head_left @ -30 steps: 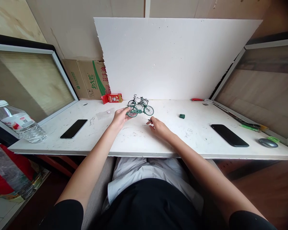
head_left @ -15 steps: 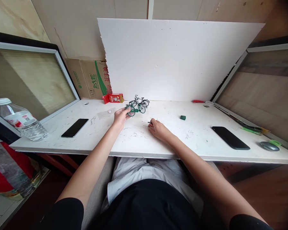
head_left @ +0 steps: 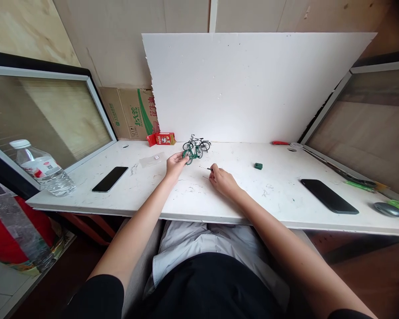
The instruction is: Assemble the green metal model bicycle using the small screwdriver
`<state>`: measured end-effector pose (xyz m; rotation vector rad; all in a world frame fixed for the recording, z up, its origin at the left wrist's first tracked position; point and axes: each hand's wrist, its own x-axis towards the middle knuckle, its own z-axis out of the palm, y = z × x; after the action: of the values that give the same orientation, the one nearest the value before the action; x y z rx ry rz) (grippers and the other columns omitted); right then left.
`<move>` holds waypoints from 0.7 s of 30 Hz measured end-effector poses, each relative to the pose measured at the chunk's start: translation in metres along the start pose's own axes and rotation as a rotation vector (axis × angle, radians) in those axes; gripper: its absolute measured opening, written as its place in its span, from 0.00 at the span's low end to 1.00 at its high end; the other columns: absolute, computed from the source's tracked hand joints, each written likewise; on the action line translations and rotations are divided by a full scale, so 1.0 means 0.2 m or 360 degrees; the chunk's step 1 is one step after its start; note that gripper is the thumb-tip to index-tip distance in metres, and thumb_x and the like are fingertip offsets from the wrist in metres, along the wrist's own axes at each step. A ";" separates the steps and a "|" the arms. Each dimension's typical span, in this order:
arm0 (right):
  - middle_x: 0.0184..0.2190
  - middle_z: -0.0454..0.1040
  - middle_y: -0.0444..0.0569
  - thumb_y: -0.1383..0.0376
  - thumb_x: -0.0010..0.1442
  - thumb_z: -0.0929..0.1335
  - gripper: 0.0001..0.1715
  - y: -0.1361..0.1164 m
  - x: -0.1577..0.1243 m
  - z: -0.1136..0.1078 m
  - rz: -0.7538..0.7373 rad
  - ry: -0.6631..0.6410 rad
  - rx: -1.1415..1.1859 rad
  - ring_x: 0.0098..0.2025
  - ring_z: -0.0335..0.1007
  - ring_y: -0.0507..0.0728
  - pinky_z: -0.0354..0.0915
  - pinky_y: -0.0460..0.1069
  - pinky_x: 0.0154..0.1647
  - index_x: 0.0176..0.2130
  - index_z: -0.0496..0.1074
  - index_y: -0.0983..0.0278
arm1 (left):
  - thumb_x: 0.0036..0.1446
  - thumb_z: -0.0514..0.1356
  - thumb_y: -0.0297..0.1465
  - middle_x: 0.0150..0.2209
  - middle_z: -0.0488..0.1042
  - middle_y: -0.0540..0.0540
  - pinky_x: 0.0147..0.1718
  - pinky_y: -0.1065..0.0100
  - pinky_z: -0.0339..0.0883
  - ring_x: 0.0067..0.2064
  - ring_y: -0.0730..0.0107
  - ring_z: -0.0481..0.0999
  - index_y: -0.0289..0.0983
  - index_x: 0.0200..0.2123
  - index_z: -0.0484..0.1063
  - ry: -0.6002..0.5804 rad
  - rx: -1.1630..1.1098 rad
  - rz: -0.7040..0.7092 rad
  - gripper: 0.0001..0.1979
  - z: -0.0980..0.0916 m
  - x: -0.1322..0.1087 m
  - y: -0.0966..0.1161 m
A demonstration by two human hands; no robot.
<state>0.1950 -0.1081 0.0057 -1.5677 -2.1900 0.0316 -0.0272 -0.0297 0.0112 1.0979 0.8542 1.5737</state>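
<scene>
I have left hand (head_left: 177, 165) pinching green bike (head_left: 193, 153) near one wheel, in front of black bike (head_left: 205, 145). My right hand (head_left: 221, 178) pinches thin tool (head_left: 206, 168), tip apart from green bike. I see green block (head_left: 258, 166) on table (head_left: 236, 156), farther right.

"What has changed?"
"The small green bicycle (head_left: 194, 154) in the person's left hand (head_left: 175, 165) has turned. A second ago it showed broadside; now it is angled, its wheels appearing closer together."
"And its far wheel?"
"It no longer extends past the black bicycle (head_left: 205, 145) behind."
</scene>
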 end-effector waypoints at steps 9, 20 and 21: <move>0.36 0.73 0.48 0.68 0.61 0.64 0.12 0.04 0.03 0.00 -0.0013 0.0213 0.0432 0.32 0.67 0.58 0.62 0.51 0.35 0.41 0.54 0.57 | 0.50 0.75 0.31 0.52 0.83 0.34 0.55 0.59 0.72 0.50 0.60 0.82 0.33 0.48 0.81 -0.0074 0.0119 0.0089 0.22 0.02 -0.02 -0.03; 0.36 0.63 0.43 0.65 0.65 0.61 0.08 0.06 0.06 0.00 -0.0037 0.0606 0.0887 0.34 0.61 0.57 0.63 0.53 0.38 0.41 0.52 0.55 | 0.53 0.76 0.38 0.50 0.83 0.40 0.56 0.63 0.69 0.51 0.62 0.80 0.36 0.46 0.83 -0.0369 -0.0138 -0.0003 0.19 0.11 -0.13 0.01; 0.35 0.63 0.43 0.65 0.65 0.61 0.08 0.06 0.05 0.01 -0.0052 0.0626 0.0854 0.34 0.61 0.57 0.63 0.53 0.38 0.41 0.52 0.55 | 0.53 0.76 0.38 0.49 0.83 0.41 0.55 0.63 0.69 0.50 0.63 0.80 0.36 0.45 0.82 -0.0357 -0.0145 0.0000 0.19 0.13 -0.14 0.01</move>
<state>0.2022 -0.0950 0.0041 -1.1241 -1.7134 0.2559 -0.0018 -0.0573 0.0152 1.1822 0.6264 1.4427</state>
